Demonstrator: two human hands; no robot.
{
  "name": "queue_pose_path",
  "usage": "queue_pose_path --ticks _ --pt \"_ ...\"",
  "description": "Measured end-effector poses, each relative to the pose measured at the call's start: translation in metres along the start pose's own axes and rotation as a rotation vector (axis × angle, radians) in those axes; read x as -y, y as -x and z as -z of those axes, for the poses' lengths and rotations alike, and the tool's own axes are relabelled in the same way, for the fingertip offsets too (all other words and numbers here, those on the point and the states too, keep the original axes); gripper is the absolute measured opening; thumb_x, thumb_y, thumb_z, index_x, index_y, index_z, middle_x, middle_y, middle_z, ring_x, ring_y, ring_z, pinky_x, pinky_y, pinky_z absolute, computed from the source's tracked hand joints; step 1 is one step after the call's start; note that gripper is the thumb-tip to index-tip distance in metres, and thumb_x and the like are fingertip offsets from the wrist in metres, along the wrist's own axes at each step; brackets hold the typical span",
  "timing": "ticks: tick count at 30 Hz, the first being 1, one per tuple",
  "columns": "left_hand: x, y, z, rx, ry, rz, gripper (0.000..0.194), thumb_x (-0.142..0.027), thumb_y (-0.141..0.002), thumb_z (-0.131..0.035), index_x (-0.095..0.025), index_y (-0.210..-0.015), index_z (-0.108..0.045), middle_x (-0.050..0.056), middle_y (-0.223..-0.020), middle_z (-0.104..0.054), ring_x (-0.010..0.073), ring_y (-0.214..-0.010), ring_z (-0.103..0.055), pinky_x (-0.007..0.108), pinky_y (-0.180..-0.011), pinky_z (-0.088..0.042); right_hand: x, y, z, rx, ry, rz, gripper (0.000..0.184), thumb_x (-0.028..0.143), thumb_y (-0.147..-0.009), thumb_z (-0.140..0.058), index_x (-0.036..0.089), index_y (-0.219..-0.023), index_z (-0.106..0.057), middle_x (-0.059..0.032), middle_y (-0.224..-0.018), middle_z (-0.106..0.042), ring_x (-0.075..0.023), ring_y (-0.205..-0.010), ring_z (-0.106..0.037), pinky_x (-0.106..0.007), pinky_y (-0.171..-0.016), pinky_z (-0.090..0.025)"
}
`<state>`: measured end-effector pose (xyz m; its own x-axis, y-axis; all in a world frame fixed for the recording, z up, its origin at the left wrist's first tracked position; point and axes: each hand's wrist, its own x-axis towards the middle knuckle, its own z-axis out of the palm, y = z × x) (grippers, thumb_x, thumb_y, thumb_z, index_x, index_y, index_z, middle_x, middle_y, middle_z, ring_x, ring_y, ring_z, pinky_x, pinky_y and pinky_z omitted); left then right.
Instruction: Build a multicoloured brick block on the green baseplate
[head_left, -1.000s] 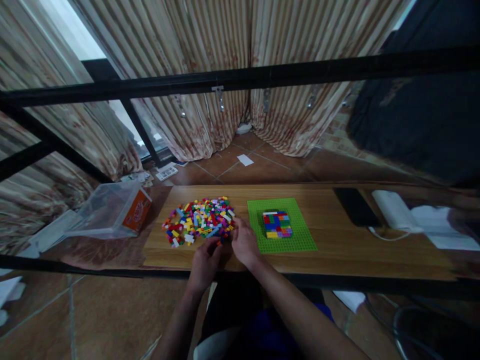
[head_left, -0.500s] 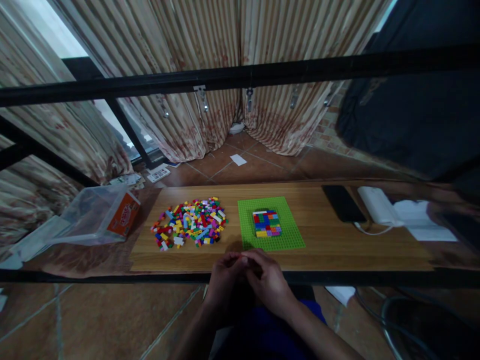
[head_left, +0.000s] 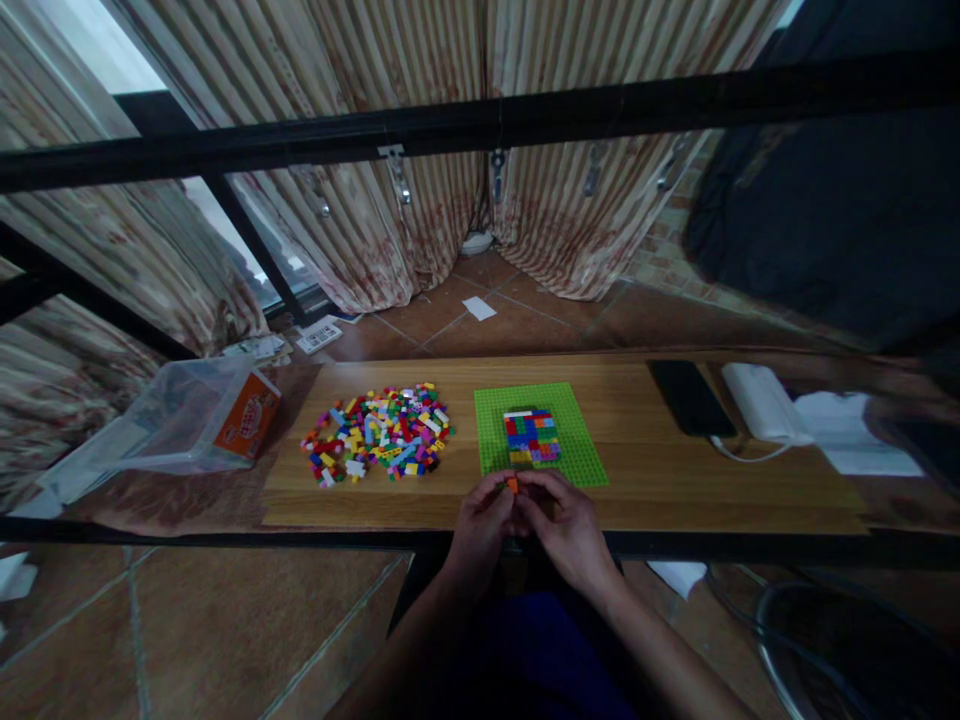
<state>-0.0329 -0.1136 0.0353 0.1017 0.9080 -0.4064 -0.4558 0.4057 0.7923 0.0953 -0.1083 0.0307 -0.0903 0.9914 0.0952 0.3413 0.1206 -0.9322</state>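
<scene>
Plainly, two hands share one small orange toy brick [head_left: 512, 486]: the left hand [head_left: 478, 532] and right hand [head_left: 571, 530] both pinch it at their fingertips, so it sits between them, by the near edge of one green studded baseplate [head_left: 581, 450]. One multicoloured brick block [head_left: 532, 437] stands on that baseplate, beyond the fingers. Leftward lies one heap of loose bricks [head_left: 382, 432], too many to count; rightward, one black smartphone [head_left: 688, 398].

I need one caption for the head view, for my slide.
Left hand and right hand hold an orange brick by a green baseplate, loose bricks to the left.
</scene>
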Motion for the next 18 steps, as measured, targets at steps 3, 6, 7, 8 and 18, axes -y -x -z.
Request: queue_pose_path --ticks 3,6,7,8,18 --pt "0.001 -0.002 0.001 0.015 -0.010 -0.010 0.040 -0.037 -0.070 -0.074 -0.014 -0.102 -0.066 0.006 -0.091 -0.068 0.0119 -0.071 -0.060 0.022 -0.062 -0.049 -0.002 0.001 0.000 -0.011 0.031 0.037 0.029 0.024 -0.084 -0.059 0.027 -0.112 -0.064 -0.0040 -0.110 -0.066 -0.0196 -0.102 -0.062 -0.036 -0.090 -0.049" --pt "0.004 -0.006 0.002 0.003 -0.044 -0.036 0.037 -0.031 -0.065 -0.075 -0.014 -0.097 -0.066 0.003 -0.082 -0.067 0.0111 -0.068 -0.058 0.020 -0.059 -0.046 -0.007 0.004 0.000 0.013 0.073 0.110 0.030 0.021 -0.086 -0.055 0.028 -0.114 -0.064 -0.0042 -0.111 -0.066 -0.0200 -0.105 -0.061 -0.037 -0.092 -0.049" --pt "0.006 -0.007 0.002 0.005 -0.061 -0.043 0.035 -0.028 -0.065 -0.074 -0.014 -0.095 -0.065 0.001 -0.077 -0.067 0.0105 -0.065 -0.057 0.019 -0.057 -0.045 -0.009 0.005 0.000 0.024 0.088 0.130 0.029 0.021 -0.087 -0.054 0.028 -0.113 -0.065 -0.0044 -0.110 -0.066 -0.0203 -0.105 -0.061 -0.038 -0.092 -0.049" --pt "0.007 -0.007 0.003 0.012 -0.084 -0.050 0.032 -0.026 -0.066 -0.073 -0.014 -0.094 -0.064 0.000 -0.074 -0.066 0.0100 -0.063 -0.056 0.019 -0.056 -0.044 -0.011 0.006 0.000 0.030 0.104 0.141 0.029 0.021 -0.087 -0.054 0.028 -0.112 -0.066 -0.0045 -0.109 -0.067 -0.0207 -0.104 -0.061 -0.038 -0.091 -0.049" --pt "0.021 -0.011 0.025 -0.019 -0.405 -0.180 0.030 -0.024 -0.081 -0.057 -0.015 -0.109 -0.059 0.006 -0.092 -0.069 0.0167 -0.081 -0.065 0.027 -0.074 -0.051 -0.025 0.004 0.009 -0.011 0.211 0.051 0.025 0.031 -0.088 -0.054 0.022 -0.108 -0.066 -0.0075 -0.107 -0.069 -0.0226 -0.098 -0.065 -0.039 -0.086 -0.052"
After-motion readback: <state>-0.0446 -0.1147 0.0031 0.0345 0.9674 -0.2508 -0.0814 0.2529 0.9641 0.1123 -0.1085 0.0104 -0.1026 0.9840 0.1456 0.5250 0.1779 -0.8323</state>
